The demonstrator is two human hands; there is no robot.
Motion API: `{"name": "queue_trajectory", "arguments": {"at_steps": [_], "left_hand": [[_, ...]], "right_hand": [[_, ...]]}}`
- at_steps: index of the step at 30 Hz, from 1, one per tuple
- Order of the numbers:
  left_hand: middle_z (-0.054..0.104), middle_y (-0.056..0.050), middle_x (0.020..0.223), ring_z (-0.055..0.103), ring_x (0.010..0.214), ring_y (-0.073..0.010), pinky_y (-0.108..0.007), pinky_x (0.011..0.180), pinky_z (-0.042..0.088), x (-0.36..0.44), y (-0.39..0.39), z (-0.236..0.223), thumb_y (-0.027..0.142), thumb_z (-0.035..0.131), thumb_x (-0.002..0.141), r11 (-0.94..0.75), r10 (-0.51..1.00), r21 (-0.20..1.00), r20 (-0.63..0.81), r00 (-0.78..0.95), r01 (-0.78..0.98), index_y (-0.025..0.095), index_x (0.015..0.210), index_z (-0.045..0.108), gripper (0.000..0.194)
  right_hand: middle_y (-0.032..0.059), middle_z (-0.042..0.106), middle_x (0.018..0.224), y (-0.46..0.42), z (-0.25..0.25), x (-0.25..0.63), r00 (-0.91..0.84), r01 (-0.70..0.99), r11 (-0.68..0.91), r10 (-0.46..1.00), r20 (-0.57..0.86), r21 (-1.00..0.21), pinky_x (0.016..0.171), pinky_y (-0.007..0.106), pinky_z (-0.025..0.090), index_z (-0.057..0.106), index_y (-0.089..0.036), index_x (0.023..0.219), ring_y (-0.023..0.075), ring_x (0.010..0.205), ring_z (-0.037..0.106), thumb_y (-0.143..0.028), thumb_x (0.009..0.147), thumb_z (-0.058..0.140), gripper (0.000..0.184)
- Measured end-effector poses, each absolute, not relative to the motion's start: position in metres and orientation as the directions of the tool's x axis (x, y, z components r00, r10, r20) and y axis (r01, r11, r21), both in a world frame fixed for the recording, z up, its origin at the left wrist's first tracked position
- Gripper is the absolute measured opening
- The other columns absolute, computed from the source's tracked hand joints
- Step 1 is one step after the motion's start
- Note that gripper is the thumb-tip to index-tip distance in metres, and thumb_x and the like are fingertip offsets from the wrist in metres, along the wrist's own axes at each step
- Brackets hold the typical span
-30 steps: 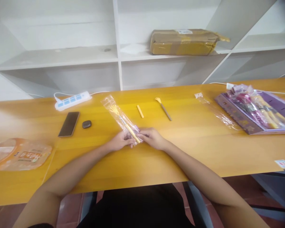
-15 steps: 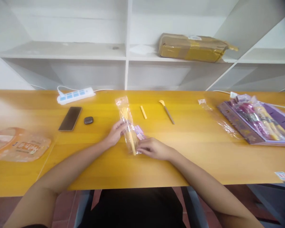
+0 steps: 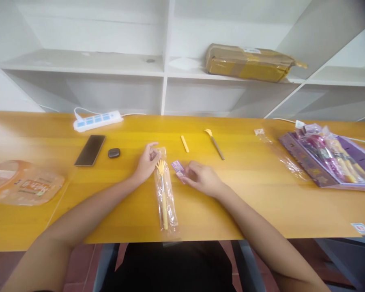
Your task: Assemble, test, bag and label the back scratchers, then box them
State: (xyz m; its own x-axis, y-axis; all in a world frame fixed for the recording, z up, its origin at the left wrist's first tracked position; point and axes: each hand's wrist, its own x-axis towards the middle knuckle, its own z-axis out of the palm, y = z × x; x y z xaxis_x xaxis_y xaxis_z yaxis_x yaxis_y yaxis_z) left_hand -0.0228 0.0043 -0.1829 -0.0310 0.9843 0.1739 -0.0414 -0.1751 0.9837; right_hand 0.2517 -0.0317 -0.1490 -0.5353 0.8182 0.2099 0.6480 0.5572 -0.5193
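Observation:
A yellow back scratcher (image 3: 164, 207) with a hand-shaped head lies inside a clear plastic bag (image 3: 172, 202) in front of me, its head pointing away. My left hand (image 3: 147, 163) pinches the bag's far end beside that head. To the right, my right hand (image 3: 204, 178) has its fingers curled, thumb and fingertips on a small purple-and-white card (image 3: 178, 168). Beyond the hands lie a short yellow stick (image 3: 184, 144) and an unwrapped back scratcher (image 3: 214, 144) with a yellow head and a dark metal rod.
At the right, a purple box (image 3: 310, 166) holds several wrapped back scratchers, with an empty clear wrapper (image 3: 288, 162) beside it. A phone (image 3: 90, 150), black case (image 3: 114, 153), power strip (image 3: 98, 121) and orange bag (image 3: 27, 184) are leftward. A taped parcel (image 3: 251, 63) sits on the shelf.
The bag with the back scratcher has come down toward the table's near edge. My left hand has shifted to its far end. My right hand has left the bag and reached the card.

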Motion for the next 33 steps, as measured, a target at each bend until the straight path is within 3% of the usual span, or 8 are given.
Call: {"name": "queue_trajectory", "arguments": {"at_steps": [2, 4, 8, 11, 17, 23, 29, 33], "left_hand": [[0.066, 0.002, 0.096, 0.062, 0.078, -0.0133, -0.026, 0.078, 0.050, -0.021, 0.001, -0.183, 0.027, 0.074, 0.094, -0.192, 0.980, 0.980, 0.188, 0.058, 0.059, 0.027, 0.138, 0.062, 0.046], [0.070, -0.002, 0.104, 0.067, 0.087, -0.0156, -0.028, 0.083, 0.053, -0.019, -0.001, -0.184, 0.027, 0.073, 0.094, -0.202, 0.973, 0.975, 0.189, 0.130, 0.095, 0.025, 0.130, 0.066, 0.037], [0.075, -0.007, 0.118, 0.072, 0.104, -0.0207, -0.032, 0.095, 0.055, -0.017, -0.003, -0.186, 0.023, 0.071, 0.093, -0.230, 0.956, 0.963, 0.196, 0.220, 0.140, 0.022, 0.125, 0.068, 0.032], [0.076, -0.007, 0.119, 0.073, 0.106, -0.0211, -0.032, 0.096, 0.055, -0.017, -0.004, -0.187, 0.022, 0.068, 0.094, -0.223, 0.954, 0.958, 0.175, 0.245, 0.181, 0.021, 0.124, 0.067, 0.030], [0.076, -0.006, 0.108, 0.074, 0.095, -0.0202, -0.030, 0.084, 0.055, -0.018, -0.007, -0.178, 0.032, 0.063, 0.100, -0.185, 0.954, 0.957, 0.121, 0.273, 0.223, 0.020, 0.120, 0.068, 0.024], [0.070, 0.002, 0.085, 0.066, 0.072, -0.0155, -0.027, 0.068, 0.048, -0.019, -0.009, -0.177, 0.042, 0.059, 0.105, -0.193, 0.950, 0.949, 0.118, 0.288, 0.248, 0.022, 0.116, 0.062, 0.022], [0.074, 0.003, 0.087, 0.067, 0.067, -0.0139, -0.028, 0.067, 0.050, -0.015, -0.011, -0.184, 0.049, 0.060, 0.105, -0.125, 0.958, 0.991, 0.105, 0.267, 0.057, 0.028, 0.108, 0.034, 0.034], [0.074, 0.002, 0.086, 0.066, 0.065, -0.0133, -0.027, 0.064, 0.052, -0.013, -0.013, -0.180, 0.055, 0.054, 0.108, -0.160, 0.921, 0.987, 0.145, 0.362, 0.013, 0.028, 0.100, 0.031, 0.036]], "right_hand": [[0.0055, 0.072, 0.101, -0.026, -0.151, 0.258, -0.475, 0.736, 0.480, 0.869, 0.141, -0.477, 0.068, 0.031, 0.044, 0.063, -0.023, 0.101, 0.0200, 0.079, 0.066, -0.056, 0.089, 0.082, 0.040], [0.0072, 0.072, 0.110, -0.023, -0.154, 0.260, -0.479, 0.761, 0.463, 0.873, 0.087, -0.455, 0.071, 0.033, 0.046, 0.063, -0.023, 0.109, 0.0226, 0.085, 0.068, -0.055, 0.083, 0.088, 0.048], [0.0066, 0.071, 0.109, -0.020, -0.158, 0.261, -0.511, 0.723, 0.471, 0.857, 0.068, -0.505, 0.079, 0.034, 0.049, 0.063, -0.023, 0.108, 0.0223, 0.091, 0.068, -0.043, 0.090, 0.080, 0.032], [0.0063, 0.071, 0.106, -0.018, -0.159, 0.262, -0.509, 0.681, 0.466, 0.856, 0.092, -0.565, 0.079, 0.033, 0.049, 0.062, -0.022, 0.104, 0.0211, 0.090, 0.066, -0.036, 0.087, 0.081, 0.028], [-0.0022, 0.062, 0.075, -0.009, -0.161, 0.268, -0.464, 0.556, 0.265, 0.885, -0.030, -0.788, 0.060, 0.027, 0.039, 0.059, -0.022, 0.093, 0.0143, 0.064, 0.053, -0.040, 0.094, 0.072, 0.022], [0.0008, 0.067, 0.096, -0.002, -0.176, 0.265, -0.433, 0.251, 0.170, 0.900, 0.046, -0.953, 0.062, 0.027, 0.047, 0.060, -0.023, 0.112, 0.0124, 0.069, 0.057, -0.052, 0.096, 0.072, 0.035], [-0.0028, 0.061, 0.086, -0.006, -0.174, 0.256, -0.454, 0.048, 0.118, 0.887, 0.084, -0.992, 0.058, 0.026, 0.050, 0.057, -0.025, 0.132, 0.0118, 0.065, 0.059, -0.054, 0.099, 0.071, 0.046], [-0.0031, 0.060, 0.084, -0.010, -0.165, 0.253, -0.447, -0.008, 0.091, 0.891, 0.085, -0.996, 0.058, 0.027, 0.054, 0.057, -0.027, 0.142, 0.0120, 0.064, 0.060, -0.052, 0.096, 0.076, 0.056]]}}
